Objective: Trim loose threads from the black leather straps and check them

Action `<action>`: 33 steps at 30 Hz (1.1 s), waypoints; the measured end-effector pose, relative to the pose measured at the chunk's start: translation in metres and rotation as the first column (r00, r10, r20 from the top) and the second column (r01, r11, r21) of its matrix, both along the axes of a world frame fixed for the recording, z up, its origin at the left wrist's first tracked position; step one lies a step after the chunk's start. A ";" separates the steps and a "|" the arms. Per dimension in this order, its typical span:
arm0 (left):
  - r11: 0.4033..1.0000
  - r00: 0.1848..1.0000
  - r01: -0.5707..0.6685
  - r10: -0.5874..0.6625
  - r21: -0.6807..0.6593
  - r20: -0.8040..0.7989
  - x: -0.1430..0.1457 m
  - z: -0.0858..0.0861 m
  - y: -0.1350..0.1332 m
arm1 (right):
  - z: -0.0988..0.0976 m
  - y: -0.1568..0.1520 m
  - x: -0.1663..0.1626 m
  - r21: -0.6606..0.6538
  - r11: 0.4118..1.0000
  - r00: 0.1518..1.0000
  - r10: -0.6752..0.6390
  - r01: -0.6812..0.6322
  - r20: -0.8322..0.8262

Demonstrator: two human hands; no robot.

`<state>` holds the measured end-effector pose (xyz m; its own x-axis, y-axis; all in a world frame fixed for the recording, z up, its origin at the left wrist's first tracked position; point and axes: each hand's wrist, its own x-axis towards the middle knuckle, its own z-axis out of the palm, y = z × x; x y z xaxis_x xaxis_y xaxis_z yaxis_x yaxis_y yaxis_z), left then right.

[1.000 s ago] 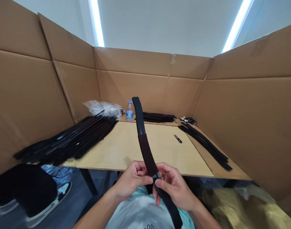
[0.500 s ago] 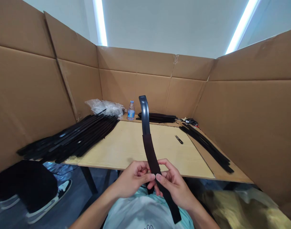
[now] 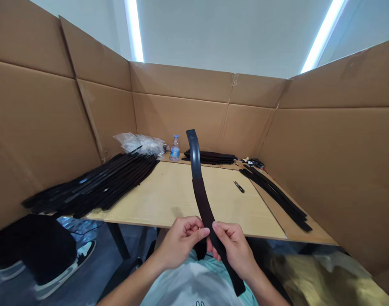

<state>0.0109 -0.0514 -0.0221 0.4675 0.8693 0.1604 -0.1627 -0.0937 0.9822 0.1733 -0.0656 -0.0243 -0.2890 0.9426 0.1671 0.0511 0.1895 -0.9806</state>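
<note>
Both of my hands hold one long curved black strip [image 3: 199, 187] that stands up from my lap over the table's front edge. A dark brown sleeve covers its lower half, while the upper end is bare and glossy. My left hand [image 3: 180, 241] pinches the strip from the left, thumb against the sleeve. Gripping it from the right, my right hand [image 3: 233, 250] has its fingers closed round the same spot. The strip's lower end runs down past my right wrist over my pale shirt.
A large pile of black strips [image 3: 92, 185] lies on the table's left. More strips [image 3: 274, 193] lie along the right edge and at the back [image 3: 210, 156]. A water bottle [image 3: 174, 148], crumpled plastic [image 3: 138, 144], small snips [image 3: 239, 186] and cardboard walls [image 3: 334, 170] surround the tan table [image 3: 168, 195].
The strip's top has swung right and more upright. Both hands have slid slightly lower along the sleeve, still pinching it.
</note>
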 end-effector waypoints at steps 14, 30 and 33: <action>0.998 0.992 -0.057 0.060 -0.026 0.114 0.011 0.000 -0.004 | 0.000 -0.004 -0.006 -0.033 0.996 0.995 -0.086 0.085 -0.056; 0.999 0.999 0.002 0.000 0.052 -0.035 -0.001 0.001 0.003 | -0.006 0.005 0.003 -0.170 0.970 0.913 0.092 -0.172 -0.397; 0.994 0.994 0.104 -0.105 0.019 0.024 -0.001 0.006 0.002 | -0.005 0.007 0.004 -0.125 0.966 0.902 0.158 -0.225 -0.401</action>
